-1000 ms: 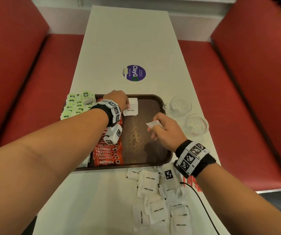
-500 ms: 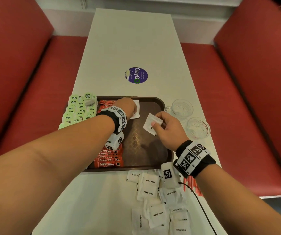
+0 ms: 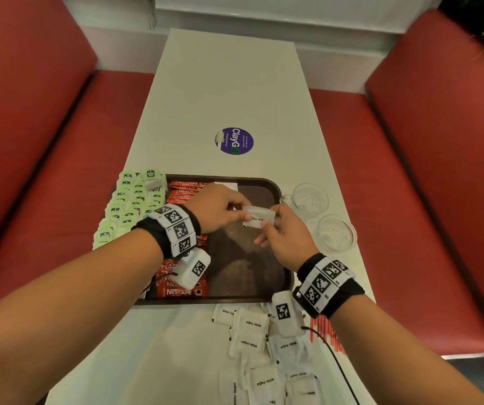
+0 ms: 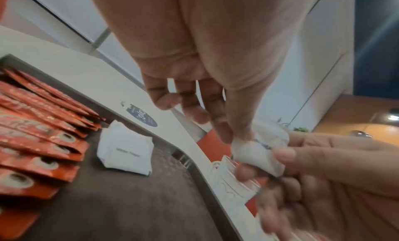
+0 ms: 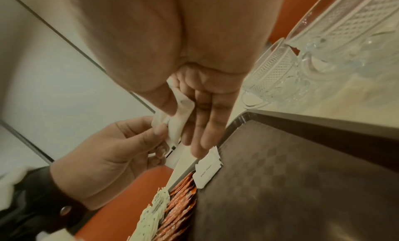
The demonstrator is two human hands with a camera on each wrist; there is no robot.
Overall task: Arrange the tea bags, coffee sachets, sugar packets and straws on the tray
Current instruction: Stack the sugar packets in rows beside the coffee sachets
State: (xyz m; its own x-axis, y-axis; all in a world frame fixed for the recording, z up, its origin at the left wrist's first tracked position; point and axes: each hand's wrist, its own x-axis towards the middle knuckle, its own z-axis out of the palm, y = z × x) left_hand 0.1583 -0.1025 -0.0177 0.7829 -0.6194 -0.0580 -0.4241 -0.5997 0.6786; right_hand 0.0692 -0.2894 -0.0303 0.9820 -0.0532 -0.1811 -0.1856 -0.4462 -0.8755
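Note:
Over the brown tray (image 3: pixel 243 270), both hands hold one white sugar packet (image 3: pixel 259 215). My left hand (image 3: pixel 242 210) pinches its left end and my right hand (image 3: pixel 270 222) pinches its right end. The left wrist view shows the held packet (image 4: pixel 261 149) crumpled between both thumbs. Another sugar packet (image 4: pixel 126 152) lies flat at the tray's far edge, beside a column of red coffee sachets (image 3: pixel 182 292). Green tea bags (image 3: pixel 129 206) fill the tray's left side. Several loose sugar packets (image 3: pixel 252 340) lie on the table in front of the tray, with red straws (image 3: pixel 328 331) to their right.
Two empty glass cups (image 3: pixel 311 198) (image 3: pixel 335 232) stand on the white table right of the tray. A purple round sticker (image 3: pixel 234 141) marks the table farther back. Red benches (image 3: pixel 45 171) run along both sides. A black cable (image 3: pixel 334 358) trails from my right wrist.
My left hand left the packet lying on the tray and moved right. My right hand brought its packet to meet it, and both now pinch that packet.

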